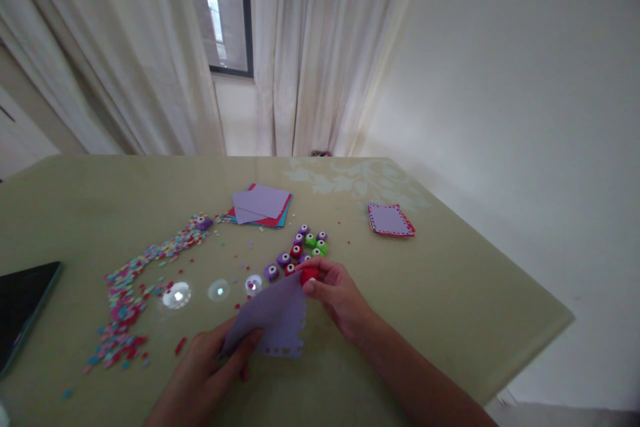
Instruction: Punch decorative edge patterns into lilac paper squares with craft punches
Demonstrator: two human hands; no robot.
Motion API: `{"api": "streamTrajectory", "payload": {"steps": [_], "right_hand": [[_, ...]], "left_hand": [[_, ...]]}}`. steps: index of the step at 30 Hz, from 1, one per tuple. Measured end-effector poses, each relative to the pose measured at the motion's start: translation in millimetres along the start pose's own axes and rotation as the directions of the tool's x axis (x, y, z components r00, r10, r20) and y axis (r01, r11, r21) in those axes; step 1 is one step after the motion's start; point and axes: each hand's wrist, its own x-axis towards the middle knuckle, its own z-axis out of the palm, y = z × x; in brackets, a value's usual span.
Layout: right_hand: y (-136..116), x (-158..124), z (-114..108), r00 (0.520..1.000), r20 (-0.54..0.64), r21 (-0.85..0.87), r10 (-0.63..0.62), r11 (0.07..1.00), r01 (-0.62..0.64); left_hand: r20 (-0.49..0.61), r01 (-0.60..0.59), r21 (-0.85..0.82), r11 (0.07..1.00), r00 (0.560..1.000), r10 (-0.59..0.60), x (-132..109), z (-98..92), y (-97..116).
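Note:
My left hand (pixel 213 363) pinches a sheet of lilac paper (pixel 274 315) between thumb and fingers, and the sheet bends upward. Small punched holes run along its right and lower edges. At the sheet's upper right corner, my right hand (pixel 337 290) is closed around a small red craft punch (pixel 309 275). Whether the paper sits inside the punch's slot I cannot tell. Just beyond my right hand several more punches stand in a cluster, among them a green punch (pixel 311 240) and a purple punch (pixel 271 272).
Colored paper confetti (pixel 150 257) lies in a long trail on the left, with a purple punch (pixel 203 222) at its far end. Stacked paper sheets (pixel 263 203) lie at the back, edge-punched cards (pixel 391 220) at right. A dark tablet (pixel 25 300) rests at the left edge.

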Motion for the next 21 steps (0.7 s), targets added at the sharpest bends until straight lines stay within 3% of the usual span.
{"api": "streamTrajectory", "payload": {"steps": [10,16,18,21], "right_hand": [[-4,-5,5,0.998,-0.035,-0.043,-0.044,0.998,0.042],[1,1,0,0.999,0.025,-0.036,-0.047,0.998,0.048],[0,3,-3,0.994,0.003,-0.048,-0.112,0.992,0.112],[-11,6,-11,0.965,-0.015,-0.246,-0.262,0.936,0.25]], "left_hand": [[0.01,0.002,-0.002,1.0,1.0,-0.002,-3,1.2,-3],[-0.056,0.051,-0.023,0.998,0.997,-0.052,1,2.9,-6],[-0.095,0.074,-0.033,0.997,0.993,-0.077,3,0.7,-7],[-0.145,0.094,-0.075,0.993,0.984,-0.104,7,-5.6,-6]]}}
